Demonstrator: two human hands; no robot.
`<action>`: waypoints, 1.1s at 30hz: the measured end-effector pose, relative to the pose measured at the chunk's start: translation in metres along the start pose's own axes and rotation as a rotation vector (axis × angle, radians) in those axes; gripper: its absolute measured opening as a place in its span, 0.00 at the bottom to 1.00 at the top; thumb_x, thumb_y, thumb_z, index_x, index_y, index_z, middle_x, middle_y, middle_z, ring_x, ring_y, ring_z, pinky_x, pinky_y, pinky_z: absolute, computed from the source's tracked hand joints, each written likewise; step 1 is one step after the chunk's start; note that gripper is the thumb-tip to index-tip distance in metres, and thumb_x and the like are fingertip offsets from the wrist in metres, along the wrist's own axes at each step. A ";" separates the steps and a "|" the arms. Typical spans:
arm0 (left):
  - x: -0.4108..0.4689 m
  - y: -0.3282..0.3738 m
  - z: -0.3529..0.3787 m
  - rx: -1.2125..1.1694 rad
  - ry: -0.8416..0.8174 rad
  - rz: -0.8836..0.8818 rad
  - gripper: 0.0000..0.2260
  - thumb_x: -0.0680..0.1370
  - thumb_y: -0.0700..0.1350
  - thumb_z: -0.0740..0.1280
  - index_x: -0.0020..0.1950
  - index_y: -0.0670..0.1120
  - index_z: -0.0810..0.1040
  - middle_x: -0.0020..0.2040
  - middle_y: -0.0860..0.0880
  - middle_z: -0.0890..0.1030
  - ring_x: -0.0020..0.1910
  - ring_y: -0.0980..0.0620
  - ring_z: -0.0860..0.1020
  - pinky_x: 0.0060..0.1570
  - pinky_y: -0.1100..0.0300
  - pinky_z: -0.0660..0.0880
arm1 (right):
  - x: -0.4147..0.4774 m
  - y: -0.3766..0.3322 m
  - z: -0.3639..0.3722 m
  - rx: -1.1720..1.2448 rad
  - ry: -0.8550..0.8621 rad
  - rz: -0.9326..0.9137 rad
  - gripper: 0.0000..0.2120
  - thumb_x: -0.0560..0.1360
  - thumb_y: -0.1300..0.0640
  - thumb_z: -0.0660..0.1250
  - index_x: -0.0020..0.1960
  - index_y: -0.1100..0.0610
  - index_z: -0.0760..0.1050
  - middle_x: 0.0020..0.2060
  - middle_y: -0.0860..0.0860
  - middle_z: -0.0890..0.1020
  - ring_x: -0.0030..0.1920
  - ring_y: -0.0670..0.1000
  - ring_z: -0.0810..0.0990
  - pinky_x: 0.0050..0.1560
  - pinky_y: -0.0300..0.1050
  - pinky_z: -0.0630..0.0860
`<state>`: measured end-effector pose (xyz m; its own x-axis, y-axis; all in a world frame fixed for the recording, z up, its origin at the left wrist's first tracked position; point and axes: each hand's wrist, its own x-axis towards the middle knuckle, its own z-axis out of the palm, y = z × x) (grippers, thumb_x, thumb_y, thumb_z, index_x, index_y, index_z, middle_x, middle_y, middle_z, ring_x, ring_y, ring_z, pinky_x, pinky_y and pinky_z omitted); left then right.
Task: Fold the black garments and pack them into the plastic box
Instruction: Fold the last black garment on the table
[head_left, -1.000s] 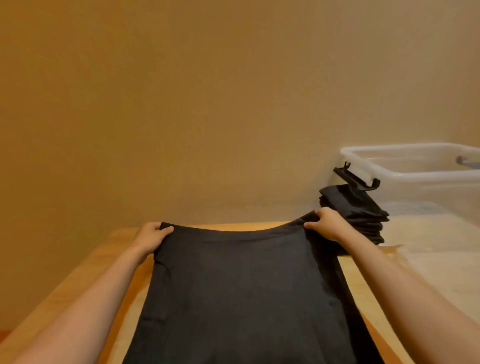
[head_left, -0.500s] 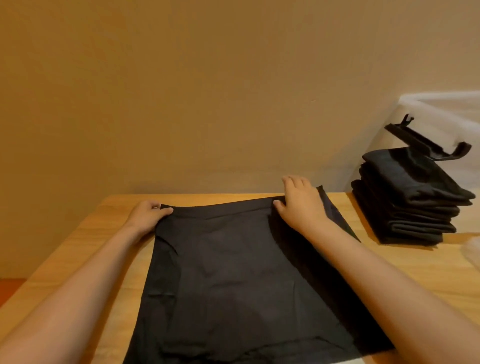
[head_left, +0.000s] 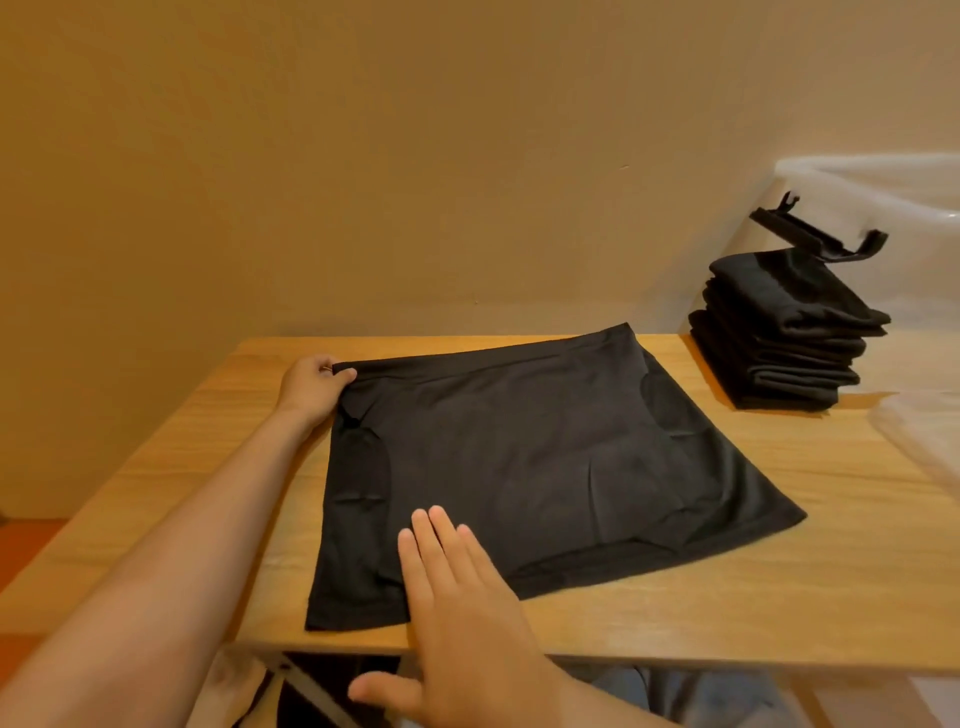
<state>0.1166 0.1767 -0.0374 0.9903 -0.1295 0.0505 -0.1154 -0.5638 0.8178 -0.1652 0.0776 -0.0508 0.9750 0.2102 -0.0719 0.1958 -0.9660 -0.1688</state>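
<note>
A black garment (head_left: 530, 457) lies spread flat on the wooden table (head_left: 779, 571). My left hand (head_left: 311, 387) pinches its far left corner. My right hand (head_left: 457, 597) lies flat with straight fingers on the garment's near edge, the thumb hanging over the table's front edge. A stack of folded black garments (head_left: 779, 338) stands at the far right of the table. The clear plastic box (head_left: 857, 187) sits behind that stack, cut off by the frame's right edge.
A black clip handle (head_left: 815, 234) of the box sticks out above the stack. A clear plastic lid (head_left: 924, 441) lies at the right edge. A tan wall (head_left: 415, 156) backs the table. Bare wood shows to the garment's left and right.
My right hand let go of the far right corner and slid back to the garment's near edge. The garment now lies flat. The view tilted down, showing the table's front edge.
</note>
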 end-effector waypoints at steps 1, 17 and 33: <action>-0.003 -0.001 -0.002 0.013 0.003 -0.001 0.08 0.79 0.43 0.67 0.46 0.38 0.78 0.41 0.43 0.78 0.42 0.45 0.74 0.43 0.55 0.68 | -0.002 0.001 0.005 -0.005 0.024 -0.008 0.49 0.75 0.29 0.52 0.77 0.59 0.33 0.72 0.53 0.30 0.73 0.54 0.28 0.69 0.50 0.27; -0.070 -0.013 -0.038 0.098 -0.030 -0.038 0.08 0.79 0.41 0.66 0.40 0.44 0.73 0.36 0.45 0.76 0.28 0.48 0.74 0.37 0.56 0.72 | -0.062 0.047 0.049 -0.028 0.706 -0.187 0.20 0.70 0.63 0.68 0.61 0.57 0.80 0.60 0.52 0.81 0.62 0.50 0.79 0.63 0.46 0.75; -0.186 -0.010 -0.096 -0.225 -0.744 0.063 0.25 0.53 0.42 0.80 0.50 0.51 0.85 0.55 0.45 0.84 0.50 0.49 0.83 0.50 0.61 0.80 | -0.174 0.115 -0.026 1.038 0.440 0.167 0.14 0.76 0.53 0.62 0.52 0.61 0.81 0.46 0.58 0.84 0.50 0.56 0.82 0.50 0.48 0.78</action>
<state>-0.0594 0.2844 -0.0001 0.6608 -0.7136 -0.2325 -0.0724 -0.3689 0.9266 -0.3092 -0.0734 -0.0325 0.9729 -0.1786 0.1466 0.0781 -0.3429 -0.9361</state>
